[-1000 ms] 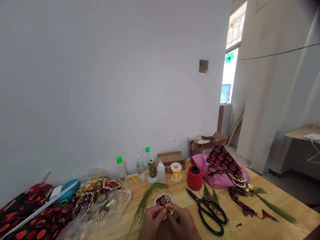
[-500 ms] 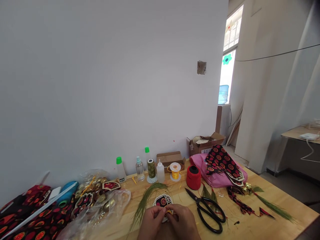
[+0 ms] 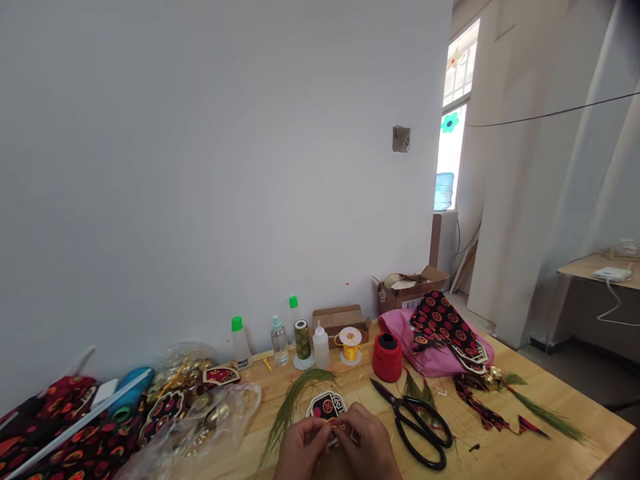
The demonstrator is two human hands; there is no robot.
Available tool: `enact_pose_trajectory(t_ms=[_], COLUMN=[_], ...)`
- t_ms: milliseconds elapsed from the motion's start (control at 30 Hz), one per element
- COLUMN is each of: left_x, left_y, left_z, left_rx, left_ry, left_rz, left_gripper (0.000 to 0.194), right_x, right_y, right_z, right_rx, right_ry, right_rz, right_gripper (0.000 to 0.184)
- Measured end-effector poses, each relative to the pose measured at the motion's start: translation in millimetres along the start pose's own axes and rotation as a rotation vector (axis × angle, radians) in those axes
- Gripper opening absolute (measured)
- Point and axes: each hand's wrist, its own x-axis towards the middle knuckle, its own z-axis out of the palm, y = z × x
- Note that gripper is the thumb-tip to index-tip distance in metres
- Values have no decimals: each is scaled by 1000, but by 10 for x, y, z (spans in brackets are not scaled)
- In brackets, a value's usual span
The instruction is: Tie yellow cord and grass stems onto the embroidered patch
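Observation:
Low in the middle of the view, my left hand point(image 3: 306, 448) and my right hand point(image 3: 364, 440) meet with fingertips pinched. Between them runs a thin yellow cord point(image 3: 334, 423), gripped by both hands. Just beyond the fingers lies a patterned ornament point(image 3: 326, 405), black and red with a cream cut-out border; its near part is hidden by the hands. Curving along its left side is a bundle of green thread point(image 3: 290, 401). Black-handled scissors point(image 3: 417, 420) rest to the right of my right hand, blades pointing away and left.
Behind stand a yellow cord spool point(image 3: 351, 348), a red thread cone point(image 3: 387, 358), a white squeeze bottle point(image 3: 321, 347) and a green thread spool point(image 3: 303, 341). A plastic bag point(image 3: 235, 408) with gold bells lies left. Patterned cloth point(image 3: 445, 327) covers a pink bag point(image 3: 425, 363) at right.
My right hand's knuckles have risen slightly, and more of the yellow cord shows between the fingertips. The view has shifted a little; the tabletop things stay put.

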Motion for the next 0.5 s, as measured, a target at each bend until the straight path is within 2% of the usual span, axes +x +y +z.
enact_pose_trajectory(t_ms=[500], left_x=[-53], left_y=[122], left_z=[56], left_rx=[-67], left_ry=[14], left_rz=[117], left_gripper=[18], right_x=[2], right_y=[-14], right_z=[2], right_rx=[-41], right_ry=[22], right_rz=[-47], right_gripper=[14])
